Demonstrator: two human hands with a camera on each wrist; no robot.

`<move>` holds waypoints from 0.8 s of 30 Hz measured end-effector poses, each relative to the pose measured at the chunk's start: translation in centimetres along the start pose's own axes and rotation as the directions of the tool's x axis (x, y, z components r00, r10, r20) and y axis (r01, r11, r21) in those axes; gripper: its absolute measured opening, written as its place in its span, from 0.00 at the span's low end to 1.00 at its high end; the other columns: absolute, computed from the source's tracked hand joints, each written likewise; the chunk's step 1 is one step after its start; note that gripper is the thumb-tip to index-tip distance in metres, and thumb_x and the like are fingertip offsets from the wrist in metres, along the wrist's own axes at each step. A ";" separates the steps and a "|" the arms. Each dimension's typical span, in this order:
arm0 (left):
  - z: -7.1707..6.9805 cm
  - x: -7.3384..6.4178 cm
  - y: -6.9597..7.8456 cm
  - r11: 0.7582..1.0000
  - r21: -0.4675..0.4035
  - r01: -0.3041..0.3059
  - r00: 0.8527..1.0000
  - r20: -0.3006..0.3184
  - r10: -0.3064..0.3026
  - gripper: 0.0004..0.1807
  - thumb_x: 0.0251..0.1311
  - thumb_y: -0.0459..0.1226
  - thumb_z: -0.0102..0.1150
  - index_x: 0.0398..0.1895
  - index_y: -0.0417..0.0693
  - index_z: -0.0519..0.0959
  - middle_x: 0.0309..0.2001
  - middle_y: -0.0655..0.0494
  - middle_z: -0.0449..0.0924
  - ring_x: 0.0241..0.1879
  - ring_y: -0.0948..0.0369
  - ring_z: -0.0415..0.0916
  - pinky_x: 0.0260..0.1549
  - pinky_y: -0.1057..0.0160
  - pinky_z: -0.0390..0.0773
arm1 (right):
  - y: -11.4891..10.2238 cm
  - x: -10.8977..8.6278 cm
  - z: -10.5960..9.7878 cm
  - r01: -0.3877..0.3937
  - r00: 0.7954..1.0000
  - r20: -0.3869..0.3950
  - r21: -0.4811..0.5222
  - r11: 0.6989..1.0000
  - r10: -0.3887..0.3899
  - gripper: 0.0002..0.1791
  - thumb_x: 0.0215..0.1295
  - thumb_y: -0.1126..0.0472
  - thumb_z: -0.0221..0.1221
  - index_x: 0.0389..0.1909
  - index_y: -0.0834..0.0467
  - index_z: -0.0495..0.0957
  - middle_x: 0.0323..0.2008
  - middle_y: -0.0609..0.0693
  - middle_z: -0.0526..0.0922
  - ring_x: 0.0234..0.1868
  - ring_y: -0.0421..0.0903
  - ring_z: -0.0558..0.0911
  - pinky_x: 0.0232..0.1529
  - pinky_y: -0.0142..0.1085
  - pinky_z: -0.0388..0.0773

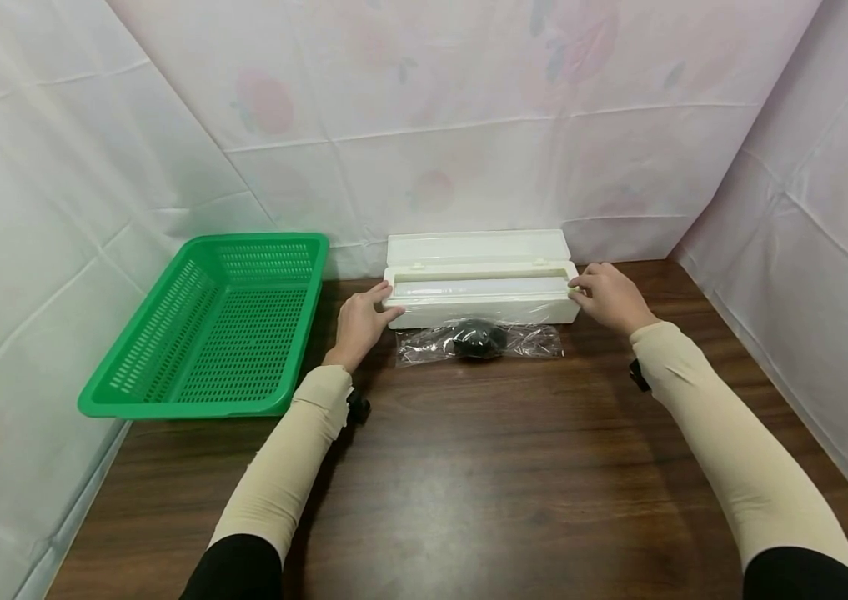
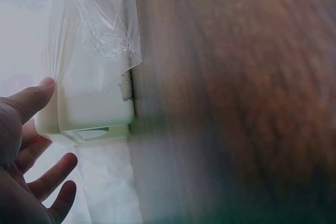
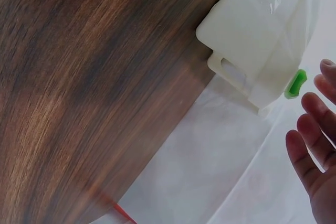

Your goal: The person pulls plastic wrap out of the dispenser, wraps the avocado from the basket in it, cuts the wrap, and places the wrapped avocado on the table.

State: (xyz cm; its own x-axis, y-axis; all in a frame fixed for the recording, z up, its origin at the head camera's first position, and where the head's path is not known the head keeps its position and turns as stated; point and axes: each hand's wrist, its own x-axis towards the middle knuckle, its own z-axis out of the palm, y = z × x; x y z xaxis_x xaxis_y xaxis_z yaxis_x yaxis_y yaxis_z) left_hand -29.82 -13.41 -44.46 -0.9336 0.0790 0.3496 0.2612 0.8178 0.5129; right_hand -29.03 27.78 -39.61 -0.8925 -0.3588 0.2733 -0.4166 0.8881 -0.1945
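A long white cling film dispenser (image 1: pixel 484 310) stands with its lid (image 1: pixel 478 247) raised, a pale roll (image 1: pixel 479 287) inside. Clear film (image 1: pixel 529 340) hangs over its front and covers a dark rounded object (image 1: pixel 479 339) on the table; film hides its kind. My left hand (image 1: pixel 360 327) holds the dispenser's left end, thumb (image 2: pixel 41 92) at the front upper edge, other fingers spread around the end. At the opposite end, my right hand (image 1: pixel 609 297) has its fingertips close beside a small green slider (image 3: pixel 296 84), fingers loosely bent.
A green perforated basket (image 1: pixel 284 407) sits at the left of the brown wooden table (image 1: pixel 499 483). Pale patterned cloth (image 1: pixel 439 167) hangs behind the dispenser and along both sides. A red strip (image 3: pixel 125 212) shows low in the right wrist view.
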 end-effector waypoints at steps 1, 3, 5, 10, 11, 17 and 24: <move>0.0 0.0 0.0 1.000 -0.001 -0.001 1.000 0.000 0.001 0.29 0.54 0.48 0.69 0.59 0.48 0.78 0.62 0.57 0.77 0.53 0.47 0.78 0.52 0.50 0.77 | -0.1 0.0 0.0 0.001 1.000 0.001 -0.003 1.000 -0.001 0.12 0.65 0.62 0.61 0.44 0.65 0.84 0.36 0.58 0.79 0.39 0.54 0.74 0.40 0.47 0.72; 0.0 0.0 0.0 1.000 -0.001 0.000 1.000 0.001 0.000 0.29 0.54 0.48 0.69 0.59 0.48 0.79 0.62 0.57 0.77 0.54 0.47 0.78 0.52 0.50 0.77 | -0.2 0.0 0.1 0.003 1.000 0.002 -0.008 1.000 -0.003 0.12 0.65 0.62 0.61 0.45 0.64 0.84 0.36 0.58 0.79 0.39 0.54 0.74 0.40 0.46 0.72; 0.0 0.0 0.0 1.000 0.001 0.002 1.000 0.001 -0.002 0.29 0.54 0.48 0.69 0.59 0.48 0.79 0.62 0.58 0.77 0.55 0.47 0.78 0.53 0.49 0.76 | -0.3 -0.1 0.1 0.004 1.000 0.005 -0.013 1.000 -0.004 0.12 0.65 0.61 0.61 0.45 0.64 0.84 0.36 0.58 0.78 0.39 0.54 0.74 0.40 0.46 0.72; -0.1 0.0 0.1 1.000 0.003 -0.001 1.000 0.005 0.001 0.29 0.54 0.48 0.69 0.59 0.48 0.78 0.62 0.57 0.77 0.56 0.47 0.77 0.53 0.49 0.76 | -0.8 -0.2 0.1 0.023 1.000 0.020 -0.029 0.999 -0.022 0.12 0.65 0.62 0.61 0.45 0.65 0.84 0.37 0.58 0.78 0.38 0.54 0.74 0.39 0.46 0.72; -0.1 0.0 0.2 1.000 0.003 0.000 1.000 0.007 0.000 0.29 0.54 0.48 0.69 0.59 0.48 0.78 0.62 0.57 0.77 0.55 0.47 0.78 0.53 0.50 0.76 | -0.9 -0.2 0.1 0.027 0.999 0.021 -0.032 0.999 -0.026 0.12 0.65 0.62 0.61 0.45 0.65 0.84 0.37 0.58 0.78 0.38 0.54 0.74 0.39 0.46 0.72; -0.1 0.0 0.2 1.000 0.001 0.007 1.000 0.013 -0.007 0.29 0.55 0.48 0.69 0.59 0.48 0.78 0.62 0.58 0.77 0.52 0.47 0.79 0.52 0.50 0.77 | -1.2 -0.3 0.3 0.046 0.999 0.005 -0.044 0.998 -0.045 0.13 0.64 0.62 0.63 0.45 0.65 0.84 0.36 0.58 0.79 0.38 0.53 0.75 0.38 0.45 0.73; -0.1 -0.1 0.1 1.000 -0.014 -0.005 1.000 -0.008 0.005 0.28 0.54 0.47 0.70 0.59 0.48 0.79 0.61 0.56 0.78 0.51 0.47 0.80 0.49 0.50 0.78 | -1.1 -0.3 0.8 0.086 0.996 -0.030 -0.048 0.995 -0.087 0.12 0.63 0.63 0.64 0.43 0.65 0.84 0.35 0.58 0.79 0.36 0.53 0.75 0.36 0.45 0.73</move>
State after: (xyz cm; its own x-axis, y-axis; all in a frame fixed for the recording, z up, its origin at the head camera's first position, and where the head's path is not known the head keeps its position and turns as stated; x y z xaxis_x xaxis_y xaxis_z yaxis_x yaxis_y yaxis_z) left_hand -29.64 -13.34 -44.40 -0.9302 0.0782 0.3587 0.2694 0.8092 0.5221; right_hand -28.44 26.72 -40.27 -0.8472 -0.4260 0.3174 -0.4827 0.8668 -0.1252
